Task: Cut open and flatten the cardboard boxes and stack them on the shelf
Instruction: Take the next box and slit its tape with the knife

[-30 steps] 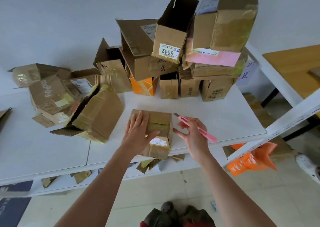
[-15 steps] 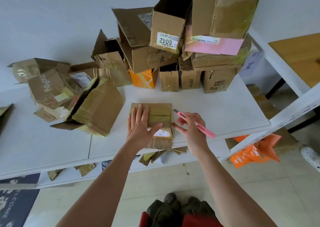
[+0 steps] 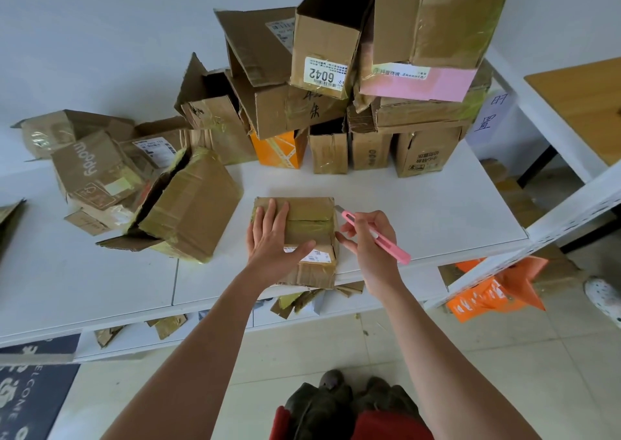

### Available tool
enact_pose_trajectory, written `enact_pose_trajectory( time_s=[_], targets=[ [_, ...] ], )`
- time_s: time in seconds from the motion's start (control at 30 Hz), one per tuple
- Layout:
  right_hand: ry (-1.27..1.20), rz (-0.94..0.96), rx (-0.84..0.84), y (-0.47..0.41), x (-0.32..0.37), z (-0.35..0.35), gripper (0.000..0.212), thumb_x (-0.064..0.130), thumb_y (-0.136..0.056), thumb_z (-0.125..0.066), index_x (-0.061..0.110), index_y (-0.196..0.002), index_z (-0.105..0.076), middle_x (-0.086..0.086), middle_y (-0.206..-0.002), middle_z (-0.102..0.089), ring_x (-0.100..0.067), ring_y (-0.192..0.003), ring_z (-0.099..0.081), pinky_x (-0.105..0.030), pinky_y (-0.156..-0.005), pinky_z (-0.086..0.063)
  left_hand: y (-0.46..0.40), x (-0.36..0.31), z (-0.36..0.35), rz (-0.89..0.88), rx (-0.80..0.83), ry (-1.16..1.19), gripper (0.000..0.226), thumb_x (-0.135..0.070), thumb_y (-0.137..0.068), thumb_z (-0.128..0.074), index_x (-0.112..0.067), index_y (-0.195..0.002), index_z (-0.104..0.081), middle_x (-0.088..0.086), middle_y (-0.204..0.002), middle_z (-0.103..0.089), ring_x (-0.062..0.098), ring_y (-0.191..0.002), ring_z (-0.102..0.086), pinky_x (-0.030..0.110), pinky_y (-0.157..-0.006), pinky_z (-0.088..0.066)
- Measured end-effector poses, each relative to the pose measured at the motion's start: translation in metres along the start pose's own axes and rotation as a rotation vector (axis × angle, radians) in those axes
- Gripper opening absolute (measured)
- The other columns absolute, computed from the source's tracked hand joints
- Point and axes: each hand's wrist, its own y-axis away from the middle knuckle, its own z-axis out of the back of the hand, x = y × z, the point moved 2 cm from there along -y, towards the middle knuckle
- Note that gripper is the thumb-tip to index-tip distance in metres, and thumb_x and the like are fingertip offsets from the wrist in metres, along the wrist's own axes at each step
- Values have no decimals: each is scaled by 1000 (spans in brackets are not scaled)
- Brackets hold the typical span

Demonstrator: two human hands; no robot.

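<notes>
Many boxes (image 3: 336, 80) far on the shelf (image 3: 420, 211) remain uncut while your flat left hand (image 3: 272, 241) pins the small taped box (image 3: 307, 234) and your right hand (image 3: 368, 241) grips the pink cutter (image 3: 376, 233).

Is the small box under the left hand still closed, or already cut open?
Closed: tape covers the small box top seam; flaps lie flat.

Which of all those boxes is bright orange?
The small orange box standing at the left end of the bottom row in the big pile, under the tilted brown boxes. All the others on the shelf are brown cardboard.
</notes>
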Motion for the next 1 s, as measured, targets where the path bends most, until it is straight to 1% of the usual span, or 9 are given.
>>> enact_pose_trajectory(
  time_s=[0.1,0.2,0.33,0.57,0.63,0.73,0.77,0.87,1.0],
  targets=[
    [131,74,35,-2,3,0,16,19,-101,-54,10,-88,-51,3,-76,-67,-12,-78,-68,-41,-75,-62,0,-1,0,6,-10,0,93,-64,-87,-53,-31,-157,-1,-9,-164,12,13,-148,18,36,-118,12],
    [313,159,90,0,9,0,16,23,-100,-54,18,-86,-50,-2,-78,-67,-22,-80,-69,-54,-79,-58,0,-2,0,14,-21,-14,93,-64,-87,-54,-29,-157,-2,-7,-164,11,15,-149,17,37,-118,12],
    [379,219,117,5,13,5,16,22,-100,-54,17,-86,-48,-7,-75,-64,-32,-77,-64,-60,-73,-54,1,-4,0,18,-15,-22,94,-63,-88,-53,-29,-157,-1,-7,-164,13,16,-149,17,37,-118,13],
    [444,251,151,22,12,6,18,19,-100,-52,7,-88,-47,-23,-82,-62,-40,-78,-63,-55,-68,-52,2,-6,2,21,-7,-27,94,-63,-88,-53,-28,-157,1,-7,-164,15,16,-149,19,37,-118,14],
    [463,258,176,23,14,9,18,19,-100,-52,7,-88,-47,-23,-84,-63,-39,-80,-63,-50,-68,-52,2,-6,2,25,1,-27,94,-63,-88,-53,-29,-157,1,-7,-164,15,16,-149,19,38,-118,13],
    [477,254,217,23,14,18,17,16,-101,-51,9,-86,-47,-12,-80,-66,-27,-74,-63,-29,-58,-49,2,-6,2,29,-6,-15,93,-63,-88,-54,-29,-157,-1,-7,-164,14,16,-149,18,38,-119,12],
    [467,252,214,23,14,21,16,14,-101,-52,11,-85,-48,-6,-78,-67,-22,-73,-64,-23,-59,-48,2,-7,2,31,-13,-8,93,-63,-87,-54,-29,-157,-2,-7,-164,13,16,-149,17,38,-119,12],
    [392,276,110,11,18,20,12,17,-100,-54,11,-90,-52,-1,-79,-68,-10,-78,-67,-21,-69,-53,3,-9,2,33,-38,16,91,-65,-87,-52,-29,-157,-7,-8,-164,8,14,-150,14,36,-119,12],
    [375,335,109,-21,29,-7,12,18,-101,-51,10,-95,-46,-11,-90,-66,3,-75,-65,-14,-59,-48,7,-11,5,-4,-53,50,83,-69,-88,-42,-29,-155,-15,-10,-164,3,11,-150,12,35,-120,12]
  ],
)
